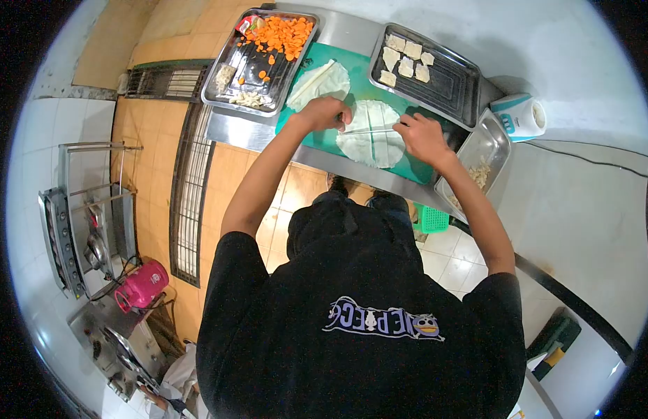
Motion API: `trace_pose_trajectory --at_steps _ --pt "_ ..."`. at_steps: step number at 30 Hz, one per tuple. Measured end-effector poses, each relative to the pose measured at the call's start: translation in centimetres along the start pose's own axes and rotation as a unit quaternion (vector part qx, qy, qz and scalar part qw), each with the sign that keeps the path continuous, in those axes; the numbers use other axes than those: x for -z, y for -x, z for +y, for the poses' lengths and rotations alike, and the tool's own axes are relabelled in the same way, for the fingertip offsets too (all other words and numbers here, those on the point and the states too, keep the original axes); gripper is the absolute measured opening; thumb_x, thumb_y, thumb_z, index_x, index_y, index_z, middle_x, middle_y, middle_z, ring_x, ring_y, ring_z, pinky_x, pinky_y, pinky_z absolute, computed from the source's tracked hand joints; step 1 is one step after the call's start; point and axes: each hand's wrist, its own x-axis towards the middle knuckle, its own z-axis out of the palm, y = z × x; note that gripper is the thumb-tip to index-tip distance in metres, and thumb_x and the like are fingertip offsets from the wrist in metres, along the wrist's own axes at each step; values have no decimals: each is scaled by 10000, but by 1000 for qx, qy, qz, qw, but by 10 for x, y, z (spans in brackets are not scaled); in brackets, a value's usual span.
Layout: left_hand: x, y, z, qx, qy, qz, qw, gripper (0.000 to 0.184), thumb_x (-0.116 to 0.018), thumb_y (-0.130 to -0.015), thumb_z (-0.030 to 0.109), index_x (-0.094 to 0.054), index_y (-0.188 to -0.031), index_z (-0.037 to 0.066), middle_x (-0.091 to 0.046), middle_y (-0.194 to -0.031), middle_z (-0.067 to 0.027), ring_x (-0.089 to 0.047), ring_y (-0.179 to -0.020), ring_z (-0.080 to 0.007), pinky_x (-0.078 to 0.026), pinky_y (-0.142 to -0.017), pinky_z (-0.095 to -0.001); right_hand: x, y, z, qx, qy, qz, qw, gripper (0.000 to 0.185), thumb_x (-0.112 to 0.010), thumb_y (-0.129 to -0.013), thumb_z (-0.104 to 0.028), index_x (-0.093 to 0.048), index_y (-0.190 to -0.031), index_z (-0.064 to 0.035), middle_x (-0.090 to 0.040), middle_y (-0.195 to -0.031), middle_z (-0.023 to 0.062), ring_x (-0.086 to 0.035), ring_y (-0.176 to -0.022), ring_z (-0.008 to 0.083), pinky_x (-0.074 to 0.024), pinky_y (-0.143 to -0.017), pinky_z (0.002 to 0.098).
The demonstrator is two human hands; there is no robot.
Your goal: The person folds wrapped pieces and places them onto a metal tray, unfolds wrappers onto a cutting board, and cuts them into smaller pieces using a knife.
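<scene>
A round, pale green dough sheet lies on the green cutting board, with a straight line down it and a thin pale strip or edge across it. At the left end of that strip is my left hand, its fingers curled together. My right hand pinches at the right end, fingers closed. What either hand holds is too small to make out. Another pale green sheet rests on the board beyond my left hand, with a long raised strip along it.
Back left, a metal tray bears sliced carrots and pale pieces. A dark tray at the back right holds flat square pieces. Farther right are a steel tray with pale bits and a white-and-teal roll pack.
</scene>
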Motion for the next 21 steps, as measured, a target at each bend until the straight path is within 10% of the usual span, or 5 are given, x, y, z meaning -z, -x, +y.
trace_pose_trajectory --at_steps 21 --pt "1 -1 2 8 -4 -4 1000 229 -866 -783 138 -757 -982 110 -771 -972 -38 -728 -974 -270 -553 -843 -423 -2 -3 -8 -6 10 -26 1000 318 -695 -808 -112 -740 -1114 -185 -656 -1041 32 -682 -964 279 -610 -736 427"
